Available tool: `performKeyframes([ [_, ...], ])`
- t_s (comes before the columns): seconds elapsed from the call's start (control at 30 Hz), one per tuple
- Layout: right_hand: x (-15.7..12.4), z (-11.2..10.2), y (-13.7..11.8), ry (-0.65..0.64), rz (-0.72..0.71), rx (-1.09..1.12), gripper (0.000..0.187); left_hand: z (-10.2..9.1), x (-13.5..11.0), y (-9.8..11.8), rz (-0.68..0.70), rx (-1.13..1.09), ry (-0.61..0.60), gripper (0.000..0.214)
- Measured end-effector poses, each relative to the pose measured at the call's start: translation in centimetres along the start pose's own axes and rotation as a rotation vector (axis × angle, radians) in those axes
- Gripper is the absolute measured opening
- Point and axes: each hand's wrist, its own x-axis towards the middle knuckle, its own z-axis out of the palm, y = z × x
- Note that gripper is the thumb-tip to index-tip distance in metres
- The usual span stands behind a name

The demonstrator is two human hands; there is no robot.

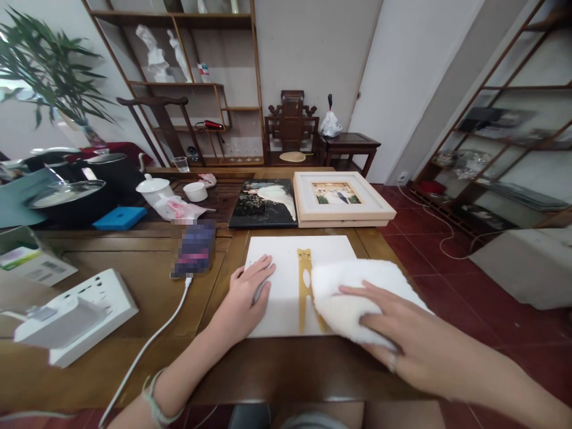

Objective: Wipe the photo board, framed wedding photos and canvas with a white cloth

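Observation:
A white board lies flat on the wooden table, bearing a tan, long cat-like figure with dark marks for a face. My left hand rests on the board's left side, fingers stretched out and nothing in them. A fluffy white cloth covers the board's right side and part of the figure. Closed on that cloth, my right hand presses it down beside the figure, with a ring on one finger. What lies under the cloth is hidden.
Behind the board are a dark photo panel and a framed picture. To the left lie a blurred-out phone with its white cable, a power strip, a blue box and a dark pot.

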Motion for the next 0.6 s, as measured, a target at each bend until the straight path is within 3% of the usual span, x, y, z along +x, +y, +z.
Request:
performKeyframes([
  [0.2,5.8,1.3,4.6,0.105,-0.043,0.010,0.016,0.0,0.0,0.0,0.002,-0.017,0.011,0.036],
  [0.33,7.7,1.6,5.8,0.107,-0.010,-0.008,0.019,-0.1,0.0,0.1,-0.002,-0.024,0.010,0.036],
  [0.47,6.0,1.6,4.4,0.093,-0.012,-0.007,0.020,-0.1,0.0,0.1,0.009,-0.023,0.012,0.036],
  [0.6,1.9,1.1,0.9,0.039,-0.059,-0.032,0.024,0.0,0.0,0.0,0.014,-0.016,0.020,0.036],
])
